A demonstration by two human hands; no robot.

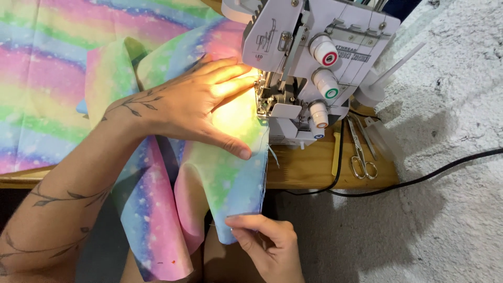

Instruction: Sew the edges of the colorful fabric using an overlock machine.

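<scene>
Wooden table (314, 167) holds scissors (361, 152) right of overlock machine (309, 68).

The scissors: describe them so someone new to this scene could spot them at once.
Start at the white sewing machine on the wooden table. Just right of its base, near the table's front edge, lie the scissors, metal, loops toward the viewer. The yellow tool beside them is plastic and straight.

Single head-worn view, looking steeply down, close over the sewing machine (309, 68) at a wooden table (309, 167) edge
</scene>
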